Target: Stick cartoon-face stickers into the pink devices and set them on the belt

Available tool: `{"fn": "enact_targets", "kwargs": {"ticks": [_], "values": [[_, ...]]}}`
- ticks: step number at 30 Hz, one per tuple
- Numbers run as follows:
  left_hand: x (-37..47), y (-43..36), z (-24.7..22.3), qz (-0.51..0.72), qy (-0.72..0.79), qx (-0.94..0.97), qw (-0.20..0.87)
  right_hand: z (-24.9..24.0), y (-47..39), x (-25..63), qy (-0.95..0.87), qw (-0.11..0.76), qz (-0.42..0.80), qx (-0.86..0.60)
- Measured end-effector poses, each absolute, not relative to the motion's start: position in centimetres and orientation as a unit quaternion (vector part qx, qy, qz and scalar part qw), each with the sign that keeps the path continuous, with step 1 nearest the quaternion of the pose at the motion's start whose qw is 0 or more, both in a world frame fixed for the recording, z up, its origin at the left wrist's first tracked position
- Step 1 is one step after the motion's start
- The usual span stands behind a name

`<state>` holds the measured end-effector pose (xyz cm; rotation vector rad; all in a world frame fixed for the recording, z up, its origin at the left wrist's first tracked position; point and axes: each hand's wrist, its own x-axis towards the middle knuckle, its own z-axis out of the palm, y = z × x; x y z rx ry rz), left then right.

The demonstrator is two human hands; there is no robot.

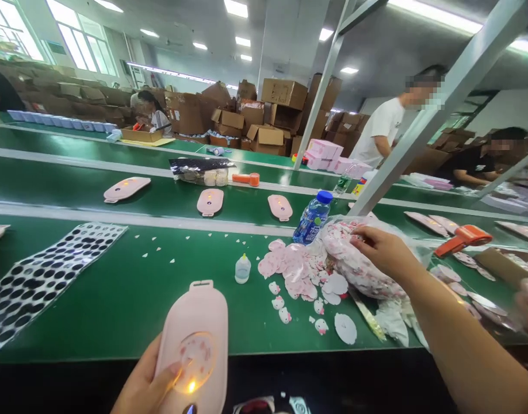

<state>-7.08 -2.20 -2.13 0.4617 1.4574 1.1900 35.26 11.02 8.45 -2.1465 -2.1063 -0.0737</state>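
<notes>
My left hand (pixel 149 376) grips a pale pink, rounded plastic device (pixel 212 322) by its left edge. The thumb lies over its round window, which has a patterned disc inside and a glowing orange light at the bottom. My right hand (pixel 376 247) reaches over a clear plastic bag (pixel 345 259) full of small cat-face pieces. Its fingers are pinched together at the bag's top; what they hold is too small to make out. Beside the bag lie a pile of pink patterned discs (pixel 290 264), loose cat-face pieces (pixel 284 315) and a white disc (pixel 345 328).
A small dropper bottle (pixel 243 269) and a blue-capped bottle (pixel 313 218) stand on the green table. A sheet of black dots (pixel 48 276) lies left. Similar pink devices (pixel 210 202) sit on the belt behind. A metal post (pixel 436 115) slants at right. Co-workers are nearby.
</notes>
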Motion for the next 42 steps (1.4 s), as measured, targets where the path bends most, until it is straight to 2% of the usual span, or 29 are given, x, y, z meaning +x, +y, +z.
{"fn": "enact_targets", "kwargs": {"ticks": [3,4,6,9,14,21,42], "values": [[-5.6,-2.1,-1.1,0.533,0.549,0.245,0.596,7.6,5.8,29.6,-0.787,0.132,0.073,-0.598],[-5.2,-2.0,-0.9,0.53,0.528,0.263,0.609,7.3,4.2,27.5,-0.834,0.175,0.14,-0.504],[-4.4,-2.0,-0.6,0.521,0.497,0.286,0.632,6.8,1.4,23.4,-0.868,0.194,0.237,-0.392],[-3.5,-2.4,-0.4,0.515,0.469,0.311,0.646,6.2,-0.8,18.7,-0.853,0.206,0.28,-0.388],[-2.7,-3.3,0.0,0.503,0.439,0.359,0.652,5.4,-1.0,15.9,-0.882,0.198,0.266,-0.336],[-2.3,-3.7,0.2,0.519,0.405,0.351,0.666,4.4,-1.1,15.9,-0.86,0.279,0.203,-0.376],[-1.6,-3.6,-0.5,0.503,0.405,0.381,0.662,4.6,-1.5,16.5,-0.877,0.292,0.1,-0.369]]}}
